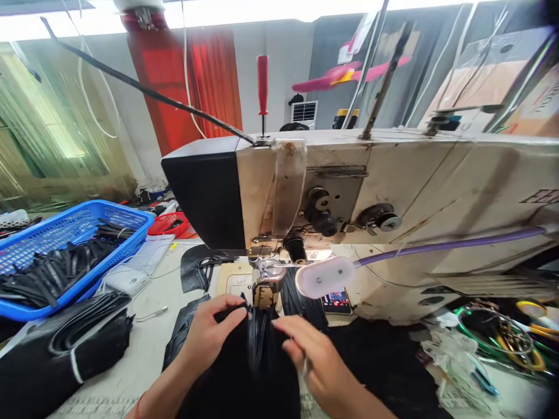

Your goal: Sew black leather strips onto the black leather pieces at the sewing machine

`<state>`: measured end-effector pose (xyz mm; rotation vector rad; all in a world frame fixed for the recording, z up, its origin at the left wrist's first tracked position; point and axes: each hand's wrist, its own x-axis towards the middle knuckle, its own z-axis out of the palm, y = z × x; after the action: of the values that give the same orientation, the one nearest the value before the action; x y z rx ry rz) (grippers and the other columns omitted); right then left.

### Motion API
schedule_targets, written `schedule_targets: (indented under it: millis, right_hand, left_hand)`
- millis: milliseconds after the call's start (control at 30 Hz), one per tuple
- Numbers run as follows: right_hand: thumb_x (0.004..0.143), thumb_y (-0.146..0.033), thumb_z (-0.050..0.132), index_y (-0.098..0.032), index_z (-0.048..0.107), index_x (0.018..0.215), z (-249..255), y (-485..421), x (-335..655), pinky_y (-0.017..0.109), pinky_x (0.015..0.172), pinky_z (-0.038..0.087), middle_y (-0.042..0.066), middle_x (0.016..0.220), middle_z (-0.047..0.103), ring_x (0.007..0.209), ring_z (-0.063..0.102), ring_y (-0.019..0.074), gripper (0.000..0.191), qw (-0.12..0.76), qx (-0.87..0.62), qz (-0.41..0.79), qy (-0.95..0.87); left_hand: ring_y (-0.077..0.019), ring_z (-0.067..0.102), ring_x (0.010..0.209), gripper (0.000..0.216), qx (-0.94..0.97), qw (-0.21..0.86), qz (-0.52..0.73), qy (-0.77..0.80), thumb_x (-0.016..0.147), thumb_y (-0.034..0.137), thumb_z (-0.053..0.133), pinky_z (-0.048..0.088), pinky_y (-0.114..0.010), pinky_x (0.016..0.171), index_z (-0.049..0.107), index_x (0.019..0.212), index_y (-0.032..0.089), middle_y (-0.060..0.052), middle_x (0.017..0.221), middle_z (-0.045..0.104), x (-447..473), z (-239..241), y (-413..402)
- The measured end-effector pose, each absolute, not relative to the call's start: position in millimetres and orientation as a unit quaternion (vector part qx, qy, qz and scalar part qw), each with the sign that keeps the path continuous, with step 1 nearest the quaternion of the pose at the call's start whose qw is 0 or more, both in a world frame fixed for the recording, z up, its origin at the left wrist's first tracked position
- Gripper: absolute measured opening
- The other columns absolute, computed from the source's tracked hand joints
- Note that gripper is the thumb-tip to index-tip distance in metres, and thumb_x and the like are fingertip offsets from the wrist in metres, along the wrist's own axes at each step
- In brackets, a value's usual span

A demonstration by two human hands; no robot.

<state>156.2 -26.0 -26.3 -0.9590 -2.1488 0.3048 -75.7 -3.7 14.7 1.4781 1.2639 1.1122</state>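
Left hand (212, 329) pinches black material (238, 378) at the sewing machine's (266, 192) six o'clock; right hand (317, 355), five o'clock, grip unclear.

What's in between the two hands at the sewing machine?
In the head view, shiny black material lies between the left hand and the right hand.

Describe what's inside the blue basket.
The blue basket holds a pile of black strips and, toward its right end, a tied bunch. Anything beneath the strips is covered and cannot be seen.
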Motion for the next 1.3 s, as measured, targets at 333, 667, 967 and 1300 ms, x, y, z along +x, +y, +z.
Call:
schedule_targets:
  millis: [333,667,967,1300]
  right_hand:
    - [0.092,-0.013,0.053,-0.020,0.058,0.088,-15,-60,139,0.029,0.060,0.043,0.000,0.068,0.059,0.061,0.053,0.0144,0.010,0.404,-0.381,0.069,-0.829]
    - [0.092,-0.009,0.055,-0.019,0.056,0.088,-20,-47,125,0.030,0.060,0.042,-0.001,0.067,0.058,0.059,0.051,0.0136,0.011,0.452,-0.382,0.030,-0.806]
    - [0.089,-0.006,0.057,-0.019,0.056,0.088,-9,-41,119,0.027,0.061,0.045,-0.001,0.068,0.060,0.061,0.052,0.0121,0.013,0.499,-0.375,0.036,-0.780]
    - [0.089,-0.006,0.058,-0.020,0.056,0.085,-1,-37,114,0.026,0.057,0.044,0.000,0.068,0.060,0.060,0.051,0.0117,0.014,0.512,-0.384,0.074,-0.765]
  left_hand:
    - [-0.0139,0.059,0.073,0.024,0.456,0.605,0.505,0.414,0.064,0.032,0.081,0.044,-0.026,0.074,0.075,0.079,0.015,-0.003,0.077,0.071,-42,36,19]
    - [-0.0139,0.055,0.071,0.017,0.476,0.600,0.460,0.450,0.061,0.028,0.079,0.039,-0.028,0.074,0.072,0.066,0.014,-0.002,0.069,0.067,-52,24,48]
    - [-0.0124,0.049,0.067,0.017,0.501,0.575,0.452,0.462,0.063,0.029,0.074,0.035,-0.027,0.068,0.065,0.063,0.015,0.001,0.067,0.060,-48,30,60]
    - [-0.0124,0.049,0.069,0.014,0.536,0.559,0.443,0.452,0.068,0.028,0.069,0.034,-0.027,0.069,0.063,0.065,0.015,0.001,0.071,0.061,-48,33,64]
